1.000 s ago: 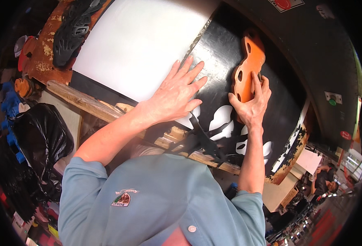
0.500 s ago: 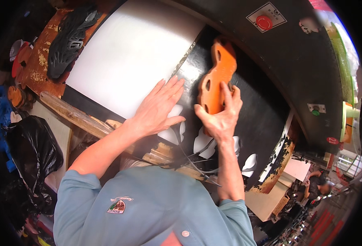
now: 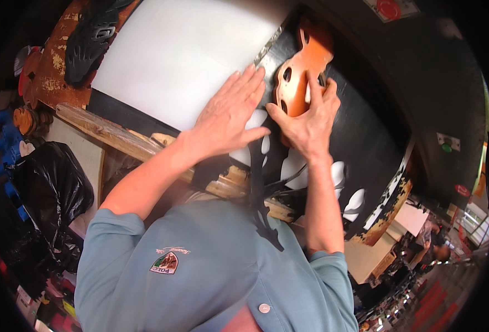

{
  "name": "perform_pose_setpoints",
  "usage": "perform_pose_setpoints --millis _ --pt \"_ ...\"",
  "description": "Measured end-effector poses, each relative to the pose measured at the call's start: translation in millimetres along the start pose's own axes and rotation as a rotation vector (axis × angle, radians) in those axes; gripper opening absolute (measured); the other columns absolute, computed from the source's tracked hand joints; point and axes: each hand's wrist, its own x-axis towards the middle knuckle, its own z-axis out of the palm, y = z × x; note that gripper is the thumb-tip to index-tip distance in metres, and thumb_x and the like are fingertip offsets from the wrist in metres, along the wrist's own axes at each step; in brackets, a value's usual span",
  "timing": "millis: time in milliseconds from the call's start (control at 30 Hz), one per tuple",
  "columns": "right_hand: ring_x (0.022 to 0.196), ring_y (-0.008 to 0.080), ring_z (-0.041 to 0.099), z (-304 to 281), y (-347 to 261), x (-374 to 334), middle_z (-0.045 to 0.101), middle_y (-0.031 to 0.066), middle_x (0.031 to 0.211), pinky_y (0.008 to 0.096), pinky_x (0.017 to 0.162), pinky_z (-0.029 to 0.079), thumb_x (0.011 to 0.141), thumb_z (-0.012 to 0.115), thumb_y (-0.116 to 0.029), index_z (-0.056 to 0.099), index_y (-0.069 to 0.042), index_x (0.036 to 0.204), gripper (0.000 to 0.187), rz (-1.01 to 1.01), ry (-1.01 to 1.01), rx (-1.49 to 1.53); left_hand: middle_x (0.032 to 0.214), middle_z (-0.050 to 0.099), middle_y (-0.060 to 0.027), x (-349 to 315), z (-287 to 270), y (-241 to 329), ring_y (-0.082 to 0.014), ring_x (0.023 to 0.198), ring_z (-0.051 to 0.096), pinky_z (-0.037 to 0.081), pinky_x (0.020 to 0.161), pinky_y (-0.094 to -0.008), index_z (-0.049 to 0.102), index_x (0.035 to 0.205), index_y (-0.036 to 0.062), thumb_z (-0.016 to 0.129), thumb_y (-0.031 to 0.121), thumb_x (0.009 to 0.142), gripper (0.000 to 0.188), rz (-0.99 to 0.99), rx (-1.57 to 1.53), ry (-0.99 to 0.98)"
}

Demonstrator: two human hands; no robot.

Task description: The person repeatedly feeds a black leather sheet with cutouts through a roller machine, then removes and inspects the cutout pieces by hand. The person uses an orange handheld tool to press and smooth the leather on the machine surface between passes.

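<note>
My left hand (image 3: 230, 116) lies flat, fingers stretched out together, at the edge of a white sheet (image 3: 183, 66) on a black work surface (image 3: 360, 138). To its right, my right hand (image 3: 311, 119) grips the near end of a long orange wavy-edged plate (image 3: 305, 61) with oval cutouts, thumb on one side and fingers on the other. Its exact kind I cannot tell. White leaf-shaped pieces (image 3: 355, 202) lie by my wrists. A dark, cut-out strip (image 3: 261, 205) hangs from the near edge in front of my shirt.
Black openwork pieces (image 3: 92, 41) rest on a worn brown board at the far left. A wooden rail (image 3: 109, 130) runs along the near edge. A black plastic bag (image 3: 53, 188) stands at left. Ahead rises a dark machine with a green button (image 3: 447, 148). Another person (image 3: 435, 249) is at far right.
The view has shifted, so the table and hands appear higher. A dark strip now hangs in front of my shirt, where thin strands showed before. Both hands keep much the same pose.
</note>
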Motion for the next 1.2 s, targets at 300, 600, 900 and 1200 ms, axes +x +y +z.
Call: perform_pose_setpoints --millis 300,600,900,1200 --pt "0.16 0.0386 0.034 -36 65 -30 0.022 0.0195 0.178 0.0504 0.127 0.04 0.051 0.105 -0.049 0.047 -0.016 0.164 0.131 -0.175 -0.302 0.335 0.176 0.027 -0.0228 0 -7 -11 -0.0394 0.165 0.021 0.016 0.136 -0.0529 0.036 0.165 -0.0009 0.088 0.032 0.085 0.101 -0.024 -0.028 -0.086" --pt "0.153 0.0434 0.045 -11 68 -33 0.036 0.025 0.171 0.0507 0.12 0.048 0.055 0.103 -0.046 0.058 -0.013 0.155 0.115 -0.319 -0.047 0.322 0.175 0.026 -0.0251 0 -7 -13 -0.0412 0.164 0.021 0.017 0.136 -0.0523 0.034 0.166 -0.001 0.09 0.034 0.084 0.105 -0.009 0.031 -0.085" --pt "0.153 0.0467 0.043 -29 51 -51 0.048 0.0269 0.163 0.0491 0.123 0.043 0.079 0.093 -0.019 0.057 0.002 0.15 0.082 -0.384 -0.105 0.189 0.175 0.029 -0.0227 0 -12 -11 -0.0419 0.163 0.023 0.019 0.135 -0.0541 0.036 0.165 0.0002 0.092 0.03 0.082 0.104 -0.023 -0.006 -0.046" --pt "0.104 0.0385 0.069 -45 31 -121 0.072 0.0119 0.1 0.0461 0.088 0.058 0.072 0.089 0.002 0.072 -0.001 0.101 0.033 -0.536 0.064 0.487 0.15 0.058 -0.0234 -46 -22 37 -0.0414 0.144 0.051 0.039 0.122 -0.0501 0.062 0.144 0.0005 0.087 0.014 0.086 0.064 -0.141 -0.123 0.126"
